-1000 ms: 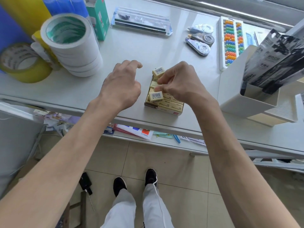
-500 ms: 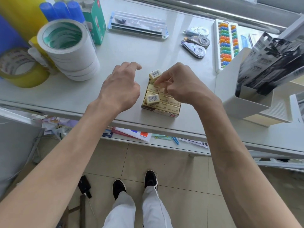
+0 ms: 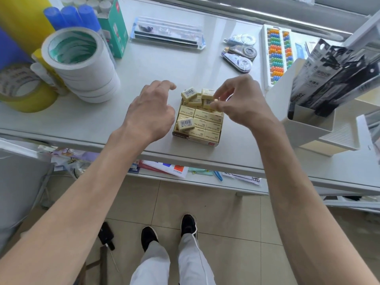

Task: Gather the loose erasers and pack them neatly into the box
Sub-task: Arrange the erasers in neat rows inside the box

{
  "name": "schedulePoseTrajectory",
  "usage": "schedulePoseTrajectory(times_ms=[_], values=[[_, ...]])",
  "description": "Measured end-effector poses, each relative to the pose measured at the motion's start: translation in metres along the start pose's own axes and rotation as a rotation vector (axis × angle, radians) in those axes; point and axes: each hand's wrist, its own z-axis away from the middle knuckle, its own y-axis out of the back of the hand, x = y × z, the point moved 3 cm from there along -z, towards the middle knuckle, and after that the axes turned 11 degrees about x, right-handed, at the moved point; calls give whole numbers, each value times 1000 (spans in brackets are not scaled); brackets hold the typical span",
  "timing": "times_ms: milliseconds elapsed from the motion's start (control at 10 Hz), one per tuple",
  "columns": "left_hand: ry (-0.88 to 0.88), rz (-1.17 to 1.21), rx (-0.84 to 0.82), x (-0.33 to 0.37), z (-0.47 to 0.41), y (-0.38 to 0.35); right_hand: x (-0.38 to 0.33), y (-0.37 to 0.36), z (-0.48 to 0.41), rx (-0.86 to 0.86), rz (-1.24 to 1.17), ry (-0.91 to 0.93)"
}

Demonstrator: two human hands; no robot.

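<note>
A small open box (image 3: 195,139) stands near the table's front edge, filled with rows of pale yellow erasers (image 3: 206,121). One eraser with a barcode (image 3: 185,124) lies loose on top at the left front. More loose erasers (image 3: 189,94) are piled at the far end. My right hand (image 3: 239,101) is over the box's far right corner, its thumb and fingers pinched on a barcode eraser (image 3: 208,103) there. My left hand (image 3: 151,113) hovers just left of the box, fingers curled and apart, holding nothing.
A stack of white tape rolls (image 3: 82,64) and a yellow tape roll (image 3: 22,89) sit at the left. Correction tapes (image 3: 239,55), an abacus (image 3: 276,56) and a pen pack (image 3: 167,33) lie behind. A white organiser (image 3: 308,120) stands at the right.
My right hand has shifted from the middle of the box to its far right corner and pinched an eraser there. The left hand has stayed beside the box.
</note>
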Motion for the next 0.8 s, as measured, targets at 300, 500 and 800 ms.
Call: schedulePoseTrajectory(times_ms=[300, 500, 800], values=[[-5, -8, -5, 2, -1, 3, -2, -5, -1, 90, -53, 4], [-5, -10, -6, 3, 0, 3, 0, -17, -14, -1, -30, 17], [-8, -11, -5, 5, -1, 2, 2, -34, -42, 18, -98, -113]])
